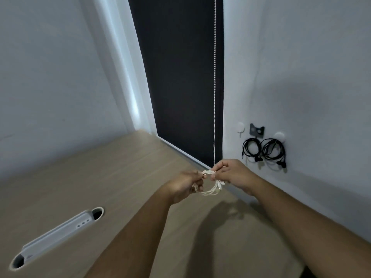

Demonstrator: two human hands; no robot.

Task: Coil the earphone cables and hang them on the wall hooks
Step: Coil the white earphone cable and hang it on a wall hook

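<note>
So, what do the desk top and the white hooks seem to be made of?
Desk top: likely wood-look laminate, matte; pale printed grain in straight bands.
Free white hook and loaded white hook: probably smooth plastic, round adhesive type; too small to be sure.

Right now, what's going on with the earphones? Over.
Both hands, left and right, gripping white coil. Two black coils hung. Left hook free. Nothing blocking.

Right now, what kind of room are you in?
Probably a home bedroom or study corner. There's a wooden desk with a cable slot, a dark roller blind with a bead chain, and white wall hooks holding coiled black earphones.
</note>
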